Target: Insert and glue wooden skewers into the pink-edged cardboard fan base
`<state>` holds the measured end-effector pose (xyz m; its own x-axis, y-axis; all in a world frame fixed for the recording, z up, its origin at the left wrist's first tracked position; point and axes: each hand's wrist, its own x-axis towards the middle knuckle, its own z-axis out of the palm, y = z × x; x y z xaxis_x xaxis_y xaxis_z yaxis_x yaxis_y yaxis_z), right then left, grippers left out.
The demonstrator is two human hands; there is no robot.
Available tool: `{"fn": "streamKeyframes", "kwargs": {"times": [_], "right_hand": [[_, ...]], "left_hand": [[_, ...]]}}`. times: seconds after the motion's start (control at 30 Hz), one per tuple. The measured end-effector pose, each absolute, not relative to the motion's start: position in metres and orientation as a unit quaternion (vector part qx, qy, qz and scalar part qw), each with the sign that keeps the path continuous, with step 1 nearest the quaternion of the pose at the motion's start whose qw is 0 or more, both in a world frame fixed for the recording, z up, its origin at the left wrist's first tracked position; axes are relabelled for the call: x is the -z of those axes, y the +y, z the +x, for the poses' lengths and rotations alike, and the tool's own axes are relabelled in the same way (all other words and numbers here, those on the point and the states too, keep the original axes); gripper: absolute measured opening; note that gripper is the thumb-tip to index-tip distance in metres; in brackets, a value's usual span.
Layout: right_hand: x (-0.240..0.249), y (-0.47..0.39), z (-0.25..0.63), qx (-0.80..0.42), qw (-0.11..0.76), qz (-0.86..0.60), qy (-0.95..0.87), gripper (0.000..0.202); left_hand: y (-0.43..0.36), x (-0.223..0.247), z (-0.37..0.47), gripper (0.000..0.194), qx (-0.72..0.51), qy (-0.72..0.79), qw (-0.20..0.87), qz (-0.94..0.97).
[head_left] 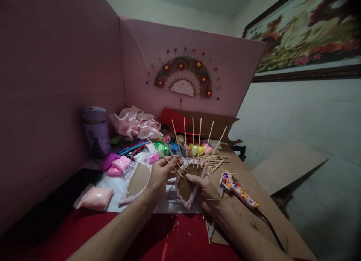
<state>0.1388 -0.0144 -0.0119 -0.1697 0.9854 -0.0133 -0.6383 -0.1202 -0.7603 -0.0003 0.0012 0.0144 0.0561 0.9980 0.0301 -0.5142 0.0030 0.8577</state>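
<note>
My right hand (208, 191) grips a half-round cardboard piece (185, 188) with a pink fabric edge, its thumb lying on the brown face. Several thin wooden sticks (193, 140) fan upward from the curved edge of that piece. At its left side, my left hand (162, 174) pinches a wooden stick (158, 150) whose lower end lies against the cardboard. Left of this hand, a second fabric-edged cardboard piece (139, 180) rests on white paper. A flower-patterned glue gun (238, 193) lies to the right of my right hand.
Loose sticks (220, 162) lie behind my right hand. Bags of coloured clay (97, 198), crumpled pink cloth (135, 122) and a purple tumbler (96, 133) stand left and behind. A decorated fan (183, 75) hangs on the pink panel (225, 61). The glue gun's black cord (272, 229) trails forward.
</note>
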Motion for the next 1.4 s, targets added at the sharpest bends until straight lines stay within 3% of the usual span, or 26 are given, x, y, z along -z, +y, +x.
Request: {"fn": "streamKeyframes", "kwargs": {"times": [0.6, 1.4], "right_hand": [[0.0125, -0.0147, 0.14, -0.694, 0.568, -0.294, -0.33, 0.032], [0.0116, -0.0148, 0.1408, -0.687, 0.57, -0.297, -0.34, 0.033]], "left_hand": [[-0.0007, -0.0154, -0.0015, 0.035, -0.6, 0.323, 0.626, 0.379], [0.002, -0.0148, -0.0014, 0.043, -0.607, 0.316, 0.631, 0.366]]}}
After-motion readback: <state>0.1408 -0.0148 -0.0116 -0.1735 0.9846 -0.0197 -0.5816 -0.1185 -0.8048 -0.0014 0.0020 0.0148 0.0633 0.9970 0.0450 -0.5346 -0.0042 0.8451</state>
